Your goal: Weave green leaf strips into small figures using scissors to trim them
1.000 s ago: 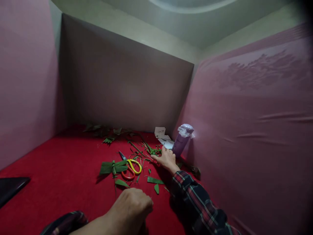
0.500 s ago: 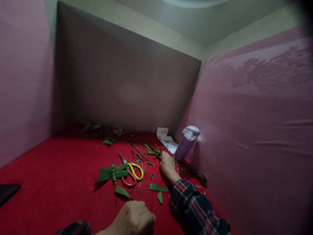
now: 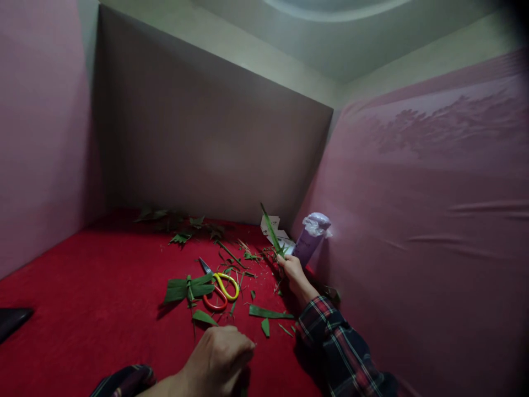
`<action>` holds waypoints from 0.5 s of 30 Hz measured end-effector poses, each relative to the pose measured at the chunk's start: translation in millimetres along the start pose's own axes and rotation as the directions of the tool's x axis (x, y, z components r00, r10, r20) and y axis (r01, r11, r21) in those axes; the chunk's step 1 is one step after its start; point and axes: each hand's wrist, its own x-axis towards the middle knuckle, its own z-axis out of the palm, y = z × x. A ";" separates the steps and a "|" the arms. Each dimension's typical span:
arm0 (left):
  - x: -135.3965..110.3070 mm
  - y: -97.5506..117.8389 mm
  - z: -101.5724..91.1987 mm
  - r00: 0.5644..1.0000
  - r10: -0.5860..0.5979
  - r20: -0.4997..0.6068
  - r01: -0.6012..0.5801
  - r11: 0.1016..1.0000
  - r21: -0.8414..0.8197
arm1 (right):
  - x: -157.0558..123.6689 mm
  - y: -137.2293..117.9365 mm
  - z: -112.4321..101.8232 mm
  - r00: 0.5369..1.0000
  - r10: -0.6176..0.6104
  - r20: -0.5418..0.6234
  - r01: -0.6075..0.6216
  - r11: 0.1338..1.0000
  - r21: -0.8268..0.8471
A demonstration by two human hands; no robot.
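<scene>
My right hand point(image 3: 291, 270) is closed on the lower end of a long green leaf point(image 3: 270, 229), which points up and away above the red cloth point(image 3: 124, 309). My left hand point(image 3: 223, 353) is curled in a fist near the front; whatever its fingers hold, if anything, is hidden. Between and beyond my hands lie scissors point(image 3: 219, 284) with one yellow and one red handle, blades slightly apart. Touching them on the left is a bundle of folded leaf strips point(image 3: 188, 289) tied in the middle. A flat leaf strip point(image 3: 270, 312) and a small leaf piece point(image 3: 265, 327) rest right of the left hand.
A purple cylinder with plastic wrap point(image 3: 311, 240) stands by the pink wall at right, with white papers point(image 3: 285, 242) beside it. Leafy cuttings point(image 3: 182, 237) lie along the back. A dark flat object point(image 3: 14, 322) is at the left edge.
My right hand has lifted the long leaf off the pile, tilting it upright. My left hand stays curled and has shifted slightly left.
</scene>
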 end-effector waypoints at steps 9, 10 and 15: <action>1.5 3.5 -4.7 0.998 -0.039 0.039 0.038 0.999 0.020 | 6.9 -12.7 -1.2 0.998 0.063 -0.008 -0.062 0.995 0.074; 1.1 3.2 -4.1 0.999 -0.026 0.036 0.025 0.999 0.029 | 7.2 -13.3 -2.2 0.999 0.049 -0.019 -0.047 0.996 0.074; -0.7 1.0 -1.4 1.000 -0.016 0.007 0.016 1.000 0.019 | 5.6 -17.7 -6.7 0.997 -0.041 -0.066 0.045 0.997 0.058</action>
